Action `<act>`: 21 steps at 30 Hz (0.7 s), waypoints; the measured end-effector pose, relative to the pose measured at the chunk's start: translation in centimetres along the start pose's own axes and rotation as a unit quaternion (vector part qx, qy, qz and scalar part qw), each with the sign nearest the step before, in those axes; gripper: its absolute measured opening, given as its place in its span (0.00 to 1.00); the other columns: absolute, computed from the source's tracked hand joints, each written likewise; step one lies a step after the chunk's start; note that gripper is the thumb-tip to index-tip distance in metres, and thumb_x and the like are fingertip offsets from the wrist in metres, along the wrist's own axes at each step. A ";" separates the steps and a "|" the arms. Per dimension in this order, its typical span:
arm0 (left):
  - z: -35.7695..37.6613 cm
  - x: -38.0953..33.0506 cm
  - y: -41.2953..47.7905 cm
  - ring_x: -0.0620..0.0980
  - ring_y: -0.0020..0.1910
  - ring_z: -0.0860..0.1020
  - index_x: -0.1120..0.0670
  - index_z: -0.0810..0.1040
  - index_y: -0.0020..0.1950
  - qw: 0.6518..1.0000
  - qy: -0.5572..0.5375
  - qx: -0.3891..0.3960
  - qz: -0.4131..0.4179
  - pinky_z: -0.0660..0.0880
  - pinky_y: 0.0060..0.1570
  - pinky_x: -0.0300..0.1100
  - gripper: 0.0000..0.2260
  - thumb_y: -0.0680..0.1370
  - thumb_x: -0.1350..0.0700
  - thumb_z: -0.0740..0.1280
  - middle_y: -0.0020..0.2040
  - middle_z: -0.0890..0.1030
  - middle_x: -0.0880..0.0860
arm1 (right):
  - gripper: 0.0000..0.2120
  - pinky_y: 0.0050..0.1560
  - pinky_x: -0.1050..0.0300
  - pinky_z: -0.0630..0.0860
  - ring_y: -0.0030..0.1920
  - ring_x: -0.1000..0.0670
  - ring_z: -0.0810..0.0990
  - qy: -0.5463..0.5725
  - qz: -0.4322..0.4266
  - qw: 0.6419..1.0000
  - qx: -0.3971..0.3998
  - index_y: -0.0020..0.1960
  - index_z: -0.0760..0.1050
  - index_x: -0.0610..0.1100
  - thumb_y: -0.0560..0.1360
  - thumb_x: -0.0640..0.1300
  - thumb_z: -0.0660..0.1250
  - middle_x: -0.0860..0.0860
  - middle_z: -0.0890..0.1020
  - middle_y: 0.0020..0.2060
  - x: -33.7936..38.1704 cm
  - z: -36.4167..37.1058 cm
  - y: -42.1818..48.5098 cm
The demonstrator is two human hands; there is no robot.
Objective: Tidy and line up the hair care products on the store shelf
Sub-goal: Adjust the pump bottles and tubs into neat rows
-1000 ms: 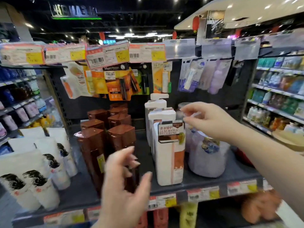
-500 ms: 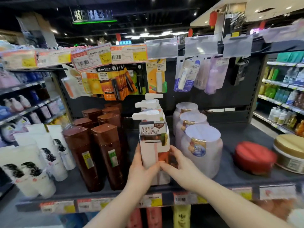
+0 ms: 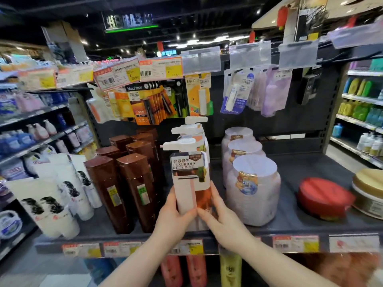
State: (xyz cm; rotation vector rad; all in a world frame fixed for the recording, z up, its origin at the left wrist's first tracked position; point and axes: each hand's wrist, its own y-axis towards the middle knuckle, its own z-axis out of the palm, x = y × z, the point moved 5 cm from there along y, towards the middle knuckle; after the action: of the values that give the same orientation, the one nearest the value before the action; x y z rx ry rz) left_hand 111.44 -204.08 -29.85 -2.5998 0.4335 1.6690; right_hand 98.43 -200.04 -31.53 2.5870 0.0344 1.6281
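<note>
Left hand point(image 3: 174, 214) and right hand point(image 3: 219, 220), well apart a second ago, now both grip the lower body of the front pump bottle point(image 3: 188, 179). It stands upright at the front edge of the shelf point(image 3: 290, 228), between brown bottles point(image 3: 134, 187) and lilac jars point(image 3: 252, 189); squaring its row appears underway.

A white pump bottle point(image 3: 189, 183) labelled "Luxurious Repairing", orange-brown on its lower side, stood upright near the front edge of the shelf point(image 3: 310, 224) with its spout turned left. The left hand point(image 3: 172, 216) and right hand point(image 3: 221, 220) gripped it low on both sides. More pump bottles point(image 3: 192, 129) queued behind it. Tall brown bottles point(image 3: 134, 183) stood in two rows just to its left, three lilac jars point(image 3: 252, 191) in file to its right. White tubes point(image 3: 60, 204) stood far left, a red tin point(image 3: 323, 195) and gold-lidded tin point(image 3: 369, 191) far right.
</note>
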 end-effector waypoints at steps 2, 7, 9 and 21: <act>0.0 0.0 0.0 0.36 0.53 0.74 0.45 0.62 0.71 1.000 -0.005 0.007 0.001 0.70 0.47 0.32 0.30 0.72 0.55 0.71 0.58 0.77 0.44 | 0.36 0.63 0.65 0.65 0.67 0.58 0.68 -0.009 0.003 1.000 -0.013 0.74 0.37 0.62 0.77 0.58 0.59 0.60 0.67 0.70 0.2 0.0 -0.2; 0.1 0.3 0.1 0.46 0.56 0.74 0.45 0.57 0.73 1.000 -0.013 0.022 -0.001 0.69 0.53 0.39 0.34 0.72 0.56 0.70 0.63 0.76 0.48 | 0.37 0.64 0.63 0.65 0.68 0.58 0.68 -0.002 0.023 0.999 -0.031 0.76 0.43 0.60 0.76 0.56 0.62 0.59 0.68 0.70 1.0 0.0 -0.7; 0.0 0.3 -0.2 0.48 0.58 0.74 0.44 0.53 0.75 0.999 -0.008 0.038 -0.009 0.70 0.54 0.42 0.37 0.72 0.55 0.71 0.66 0.74 0.50 | 0.35 0.64 0.64 0.65 0.68 0.59 0.67 -0.015 0.029 0.999 -0.040 0.75 0.48 0.59 0.75 0.55 0.64 0.60 0.69 0.69 1.9 -0.4 -1.5; 2.5 -1.1 -8.4 0.52 0.69 0.59 0.55 0.59 0.74 0.980 0.092 -0.080 0.156 0.58 0.67 0.46 0.39 0.67 0.60 0.75 0.71 0.62 0.59 | 0.26 0.66 0.60 0.67 0.67 0.52 0.70 -0.154 0.098 0.970 -0.163 0.71 0.64 0.46 0.75 0.47 0.66 0.49 0.71 0.68 -0.6 -4.7 -9.5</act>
State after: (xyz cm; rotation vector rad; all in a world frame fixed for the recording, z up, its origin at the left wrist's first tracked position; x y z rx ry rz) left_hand 110.80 -195.34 -31.05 -2.9491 0.7833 1.6051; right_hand 94.21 -190.37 -30.81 2.6058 -0.4791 1.1402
